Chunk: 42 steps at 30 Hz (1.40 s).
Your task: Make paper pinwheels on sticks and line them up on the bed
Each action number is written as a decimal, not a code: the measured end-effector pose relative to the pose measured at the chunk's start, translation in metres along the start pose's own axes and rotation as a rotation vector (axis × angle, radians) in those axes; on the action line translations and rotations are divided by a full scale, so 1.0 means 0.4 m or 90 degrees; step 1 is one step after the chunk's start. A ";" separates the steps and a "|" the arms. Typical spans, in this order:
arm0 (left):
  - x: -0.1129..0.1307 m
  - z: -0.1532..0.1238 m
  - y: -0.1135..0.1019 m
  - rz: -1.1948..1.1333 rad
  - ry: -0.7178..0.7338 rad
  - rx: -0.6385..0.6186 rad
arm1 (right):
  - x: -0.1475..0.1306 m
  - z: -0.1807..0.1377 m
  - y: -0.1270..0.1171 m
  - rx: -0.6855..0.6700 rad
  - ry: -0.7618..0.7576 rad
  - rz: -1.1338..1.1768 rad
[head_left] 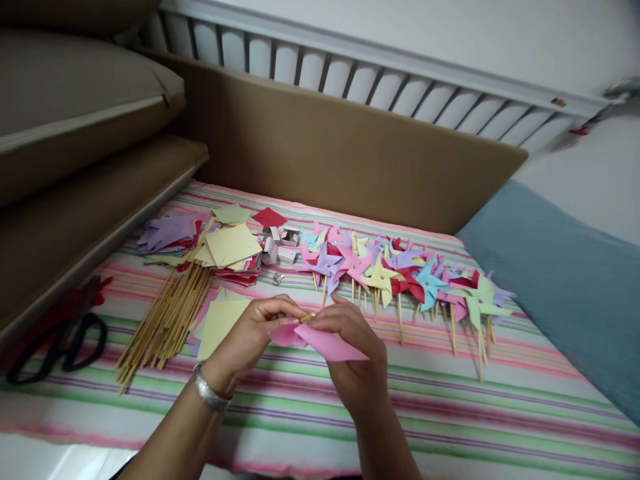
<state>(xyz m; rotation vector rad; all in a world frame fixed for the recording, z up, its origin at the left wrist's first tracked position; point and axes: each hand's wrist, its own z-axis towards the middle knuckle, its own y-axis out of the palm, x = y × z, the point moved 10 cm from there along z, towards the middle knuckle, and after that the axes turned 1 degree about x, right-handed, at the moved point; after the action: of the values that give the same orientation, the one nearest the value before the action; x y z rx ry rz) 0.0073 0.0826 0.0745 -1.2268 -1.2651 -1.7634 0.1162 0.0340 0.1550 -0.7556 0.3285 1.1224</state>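
A pink paper pinwheel (333,343) is held between my two hands, its folded blades hanging toward me. The tip of a wooden stick (307,318) shows at its top, between my fingertips. My left hand (260,327) is closed in a pinch on the stick and the paper's left side. My right hand (357,340) is closed on the paper from the right, fingers curled over it. Most of the stick is hidden. Just left of my left hand lies a pale yellow paper sheet (220,323), and finished pinwheels (383,277) lie in a row beyond my right hand.
Wooden sticks (167,317) lie bundled at left beside black-handled scissors (65,340). Square paper stacks (233,247), small white boxes (280,247) and metal pins (278,278) lie behind. Brown cushions (90,167) border the striped cloth (450,413) at left, a brown board (325,147) at the back.
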 end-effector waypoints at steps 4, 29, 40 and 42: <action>0.006 -0.002 0.003 0.021 0.012 -0.010 | 0.013 -0.002 -0.001 -0.001 0.038 0.018; -0.003 0.000 0.000 -0.017 -0.024 0.029 | 0.032 -0.004 0.012 -0.006 0.054 0.062; -0.012 -0.002 -0.007 -0.020 -0.036 0.037 | 0.043 -0.008 0.011 0.011 0.088 0.078; -0.013 -0.002 -0.006 -0.010 -0.036 0.035 | 0.051 -0.009 0.011 0.017 0.107 0.097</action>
<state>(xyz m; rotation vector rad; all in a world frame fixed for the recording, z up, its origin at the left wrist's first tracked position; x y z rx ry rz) 0.0070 0.0825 0.0688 -1.2470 -1.3510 -1.7042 0.1213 0.0463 0.1387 -0.8138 0.5488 1.1971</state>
